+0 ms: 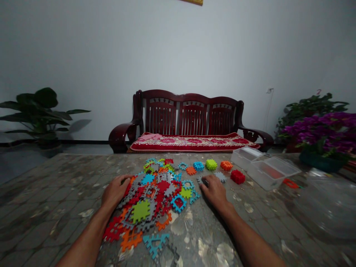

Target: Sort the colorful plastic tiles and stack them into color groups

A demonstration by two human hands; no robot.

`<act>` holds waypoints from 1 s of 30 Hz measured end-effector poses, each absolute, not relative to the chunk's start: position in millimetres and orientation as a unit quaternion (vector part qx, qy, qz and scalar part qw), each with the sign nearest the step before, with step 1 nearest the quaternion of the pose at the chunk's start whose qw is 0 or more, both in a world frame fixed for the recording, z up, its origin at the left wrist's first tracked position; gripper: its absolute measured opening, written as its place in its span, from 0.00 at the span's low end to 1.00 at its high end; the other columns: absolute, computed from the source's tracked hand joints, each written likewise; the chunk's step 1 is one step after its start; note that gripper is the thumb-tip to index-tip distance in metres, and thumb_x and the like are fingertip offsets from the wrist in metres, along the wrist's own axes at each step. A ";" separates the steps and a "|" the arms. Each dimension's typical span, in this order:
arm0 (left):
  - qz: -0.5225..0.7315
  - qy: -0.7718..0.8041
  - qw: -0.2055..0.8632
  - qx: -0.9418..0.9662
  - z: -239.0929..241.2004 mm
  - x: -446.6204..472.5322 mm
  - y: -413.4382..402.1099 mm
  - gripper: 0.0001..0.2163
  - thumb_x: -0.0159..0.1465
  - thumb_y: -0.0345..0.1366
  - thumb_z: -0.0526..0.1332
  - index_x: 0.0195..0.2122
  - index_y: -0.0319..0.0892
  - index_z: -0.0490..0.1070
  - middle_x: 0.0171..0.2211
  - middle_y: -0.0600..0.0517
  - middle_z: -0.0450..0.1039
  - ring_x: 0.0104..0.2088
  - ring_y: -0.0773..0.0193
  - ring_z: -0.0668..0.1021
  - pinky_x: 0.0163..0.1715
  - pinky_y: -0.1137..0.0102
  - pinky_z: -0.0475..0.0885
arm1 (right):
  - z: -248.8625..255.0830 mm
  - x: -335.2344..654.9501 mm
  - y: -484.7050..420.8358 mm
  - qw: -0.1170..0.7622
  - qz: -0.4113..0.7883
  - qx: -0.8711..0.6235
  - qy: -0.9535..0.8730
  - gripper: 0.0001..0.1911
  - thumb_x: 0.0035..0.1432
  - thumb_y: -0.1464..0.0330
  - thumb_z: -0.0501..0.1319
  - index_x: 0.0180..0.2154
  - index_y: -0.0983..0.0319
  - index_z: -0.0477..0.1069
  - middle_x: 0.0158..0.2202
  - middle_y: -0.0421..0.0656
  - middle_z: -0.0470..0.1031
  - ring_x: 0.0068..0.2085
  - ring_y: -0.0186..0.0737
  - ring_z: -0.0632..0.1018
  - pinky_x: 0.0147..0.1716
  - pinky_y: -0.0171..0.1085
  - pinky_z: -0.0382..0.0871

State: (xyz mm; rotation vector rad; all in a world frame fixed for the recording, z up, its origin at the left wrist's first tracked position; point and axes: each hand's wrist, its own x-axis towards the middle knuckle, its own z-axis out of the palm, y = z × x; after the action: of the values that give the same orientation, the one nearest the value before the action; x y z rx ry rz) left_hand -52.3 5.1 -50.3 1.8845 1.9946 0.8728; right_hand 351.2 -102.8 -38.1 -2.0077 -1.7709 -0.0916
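Note:
A large heap of toothed interlocking plastic tiles [164, 187] in red, grey, blue, green and orange lies in front of me. At its left edge my left hand [115, 191] rests against the tiles, thumb and forefinger apart, holding nothing that I can see. My right hand [214, 191] is right of the heap, low on the table, its fingers closed at a small grey toothed tile [200, 180], partly hidden by them. Just beyond that hand lies another grey tile [221, 177]. Behind it stand small assembled blocks: blue [198, 166], green [211, 164], orange [226, 165] and red [238, 177].
Clear plastic boxes [263, 178] stand at the right, with an orange piece [290, 183] beside them. A transparent container [330, 207] is nearer on the right. Purple flowers [328, 129] sit in a green pot. Past the patterned table [50, 196] is a wooden bench [191, 115].

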 end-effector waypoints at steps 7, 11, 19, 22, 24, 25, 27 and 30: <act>0.300 0.685 0.123 0.652 -52.1 -53.2 5.9 0.20 0.65 0.42 0.52 0.45 0.47 0.83 0.50 0.47 0.82 0.50 0.54 0.81 0.46 0.67 0.74 | -30.2 323.9 -107.7 0.274 -0.028 -0.657 -0.702 0.14 0.63 0.63 0.63 0.48 0.57 0.79 0.48 0.45 0.82 0.51 0.50 0.76 0.53 0.43 0.64; 0.299 0.683 0.130 0.654 -54.8 -54.8 8.3 0.21 0.65 0.43 0.51 0.46 0.46 0.83 0.51 0.46 0.82 0.50 0.54 0.81 0.47 0.67 0.73 | -20.6 305.3 -108.0 0.213 -0.026 -0.682 -0.699 0.20 0.61 0.55 0.65 0.51 0.59 0.78 0.47 0.48 0.82 0.52 0.53 0.75 0.51 0.44 0.62; 0.312 0.680 0.120 0.653 -55.0 -55.4 8.6 0.19 0.65 0.42 0.53 0.44 0.47 0.84 0.49 0.48 0.83 0.49 0.54 0.81 0.45 0.68 0.74 | -20.9 300.2 -103.3 0.176 -0.029 -0.703 -0.688 0.14 0.61 0.61 0.64 0.45 0.60 0.80 0.44 0.48 0.82 0.50 0.52 0.75 0.47 0.43 0.60; 0.306 0.682 0.123 0.652 -53.5 -54.3 7.4 0.20 0.65 0.42 0.52 0.44 0.47 0.84 0.49 0.48 0.83 0.50 0.53 0.81 0.46 0.67 0.74 | -25.1 300.7 -103.3 0.195 -0.018 -0.695 -0.692 0.11 0.61 0.64 0.63 0.43 0.59 0.80 0.44 0.47 0.82 0.49 0.50 0.75 0.46 0.42 0.60; 0.302 0.684 0.127 0.652 -53.1 -53.8 7.1 0.20 0.65 0.42 0.52 0.45 0.46 0.84 0.50 0.47 0.82 0.51 0.53 0.81 0.47 0.66 0.74 | -28.4 301.0 -103.2 0.208 -0.013 -0.687 -0.696 0.10 0.61 0.66 0.63 0.42 0.59 0.81 0.44 0.46 0.82 0.48 0.49 0.76 0.46 0.41 0.60; 0.300 0.684 0.128 0.652 -53.2 -53.6 7.1 0.20 0.65 0.42 0.51 0.46 0.46 0.83 0.51 0.47 0.82 0.51 0.53 0.80 0.48 0.66 0.73 | -30.1 301.5 -102.9 0.216 -0.013 -0.682 -0.698 0.10 0.60 0.67 0.63 0.42 0.59 0.81 0.44 0.46 0.82 0.48 0.48 0.76 0.46 0.41 0.61; 0.299 0.684 0.129 0.653 -53.9 -53.7 7.5 0.21 0.65 0.42 0.51 0.46 0.45 0.83 0.51 0.46 0.82 0.52 0.53 0.80 0.49 0.66 0.73 | -33.4 303.6 -101.7 0.237 -0.016 -0.670 -0.703 0.11 0.60 0.68 0.63 0.43 0.58 0.80 0.44 0.45 0.82 0.48 0.48 0.76 0.47 0.40 0.61; 0.299 0.685 0.128 0.652 -55.5 -54.4 8.4 0.20 0.65 0.42 0.52 0.46 0.45 0.83 0.52 0.46 0.81 0.52 0.53 0.80 0.49 0.66 0.73 | -36.6 309.7 -98.5 0.276 -0.024 -0.656 -0.702 0.12 0.58 0.68 0.63 0.45 0.58 0.80 0.45 0.44 0.83 0.48 0.48 0.77 0.48 0.41 0.62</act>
State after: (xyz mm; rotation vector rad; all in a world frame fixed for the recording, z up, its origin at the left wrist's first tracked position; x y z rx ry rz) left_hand -54.4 8.4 -55.5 1.8962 1.9940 0.8687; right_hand 309.7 -98.5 -36.6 -1.7623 -1.8870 -0.0632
